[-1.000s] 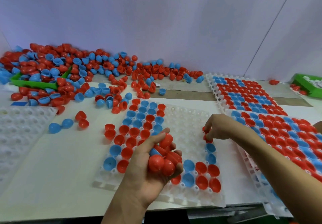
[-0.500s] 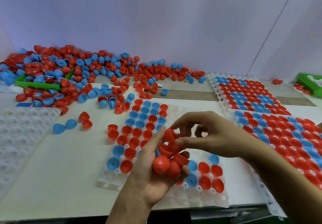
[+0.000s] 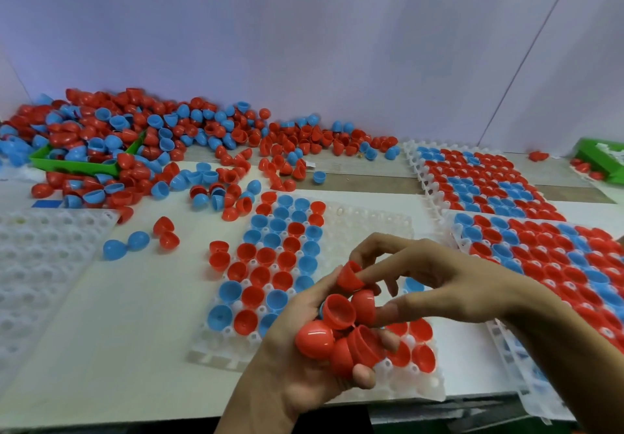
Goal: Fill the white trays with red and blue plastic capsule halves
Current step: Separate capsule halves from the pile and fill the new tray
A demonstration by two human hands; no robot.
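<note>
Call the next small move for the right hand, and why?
Probably lift the top red half clear and seat it in a bare cell of the middle tray: the right hand pinches it above the left hand's handful, and that tray's right columns lie bare.

Red and blue capsule halves (image 3: 189,150); white trays (image 3: 368,227); green bin (image 3: 77,166).

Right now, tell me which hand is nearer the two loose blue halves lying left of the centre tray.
Left. The left hand is nearer the blue halves; the right hand is farther right, over the centre tray.
</note>
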